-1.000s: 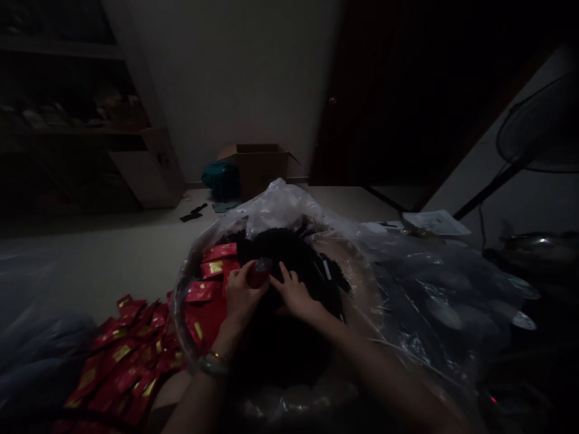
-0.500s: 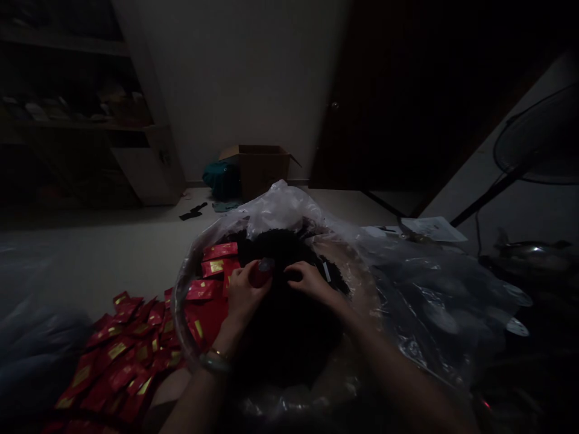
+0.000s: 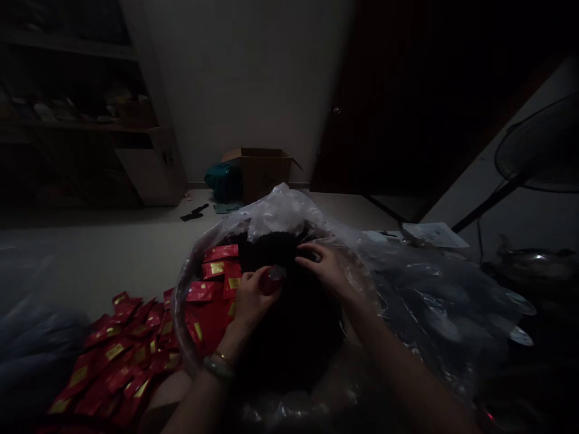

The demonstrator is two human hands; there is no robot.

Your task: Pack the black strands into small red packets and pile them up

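Observation:
My left hand (image 3: 250, 304) is closed around a small red packet (image 3: 270, 281) whose clear plastic lining sticks out at the top. To its right, my right hand (image 3: 333, 276) hovers with thumb and fingers apart, and I see nothing between them. Both are over a heap of dark loose leaf-like stuff (image 3: 289, 343) in a round container lined with a clear plastic bag (image 3: 280, 208). Several red packets with gold labels (image 3: 217, 268) lie inside the container along its left side. The dim light hides detail in the dark heap.
A large pile of red packets (image 3: 113, 367) lies left of the container. Clear plastic sheeting (image 3: 434, 301) spreads to the right. Behind stand an open cardboard box (image 3: 266, 172), a teal bundle (image 3: 222, 181) and a shelf unit (image 3: 149, 163). At right is a standing fan (image 3: 543, 144).
My left hand has shifted slightly right and down with the red packet. My right hand has moved right and up, its fingers spread wider. A white strip beside it is no longer visible.

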